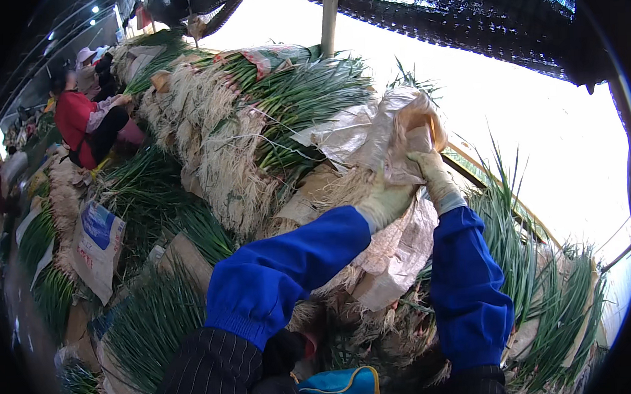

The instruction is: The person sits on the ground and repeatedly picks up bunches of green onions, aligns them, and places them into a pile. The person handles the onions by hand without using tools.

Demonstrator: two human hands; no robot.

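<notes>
My right hand, in a pale work glove and blue sleeve cover, grips the gathered edge of a woven sack. The sack's end is bunched into an open fold that faces up. My left hand, gloved the same way, presses against the lower part of this sacking beside a mass of pale roots. Its fingertips are hidden, so I cannot tell whether they close on cloth or roots. Below my hands hangs another piece of woven sacking, over root ends of bundled scallions.
A long stack of scallions runs away to the upper left, roots facing inward. A printed sack lies on the left. A person in red sits by the stack. A post rises behind it; more scallions stand at right.
</notes>
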